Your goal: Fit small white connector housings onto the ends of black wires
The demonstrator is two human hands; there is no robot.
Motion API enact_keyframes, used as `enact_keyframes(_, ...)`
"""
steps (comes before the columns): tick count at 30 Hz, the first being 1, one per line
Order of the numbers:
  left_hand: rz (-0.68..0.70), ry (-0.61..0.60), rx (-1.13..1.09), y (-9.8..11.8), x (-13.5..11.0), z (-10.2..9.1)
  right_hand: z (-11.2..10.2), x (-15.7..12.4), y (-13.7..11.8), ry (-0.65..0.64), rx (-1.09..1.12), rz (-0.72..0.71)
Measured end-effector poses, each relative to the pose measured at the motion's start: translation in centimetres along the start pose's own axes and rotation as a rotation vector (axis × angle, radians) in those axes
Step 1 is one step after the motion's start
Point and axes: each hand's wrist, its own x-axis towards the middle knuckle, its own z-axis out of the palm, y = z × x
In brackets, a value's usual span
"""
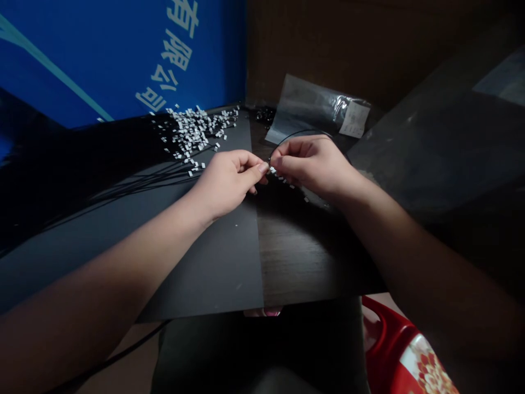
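Note:
My left hand (229,178) is closed in a pinch over the dark table, its thumb and forefinger meeting the fingertips of my right hand (314,164). My right hand is also pinched shut, on a thin black wire (297,133) that loops up and back behind it. Between the two sets of fingertips sits a tiny white connector piece (272,170); which hand grips it I cannot tell. A few more small white pieces lie on the table just under my right hand.
A heap of several small white pieces (192,131) lies at the back, by a blue printed board (123,49). A clear plastic bag (315,106) with a label leans behind my hands. Black wires (135,180) run leftward. A red floral stool (406,350) stands lower right.

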Motion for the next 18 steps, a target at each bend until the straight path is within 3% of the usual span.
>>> enact_keyframes(18,0.029,0.103,0.050,0.2,-0.3,0.5,1.4,0.1,0.4,0.113,0.048,0.044)
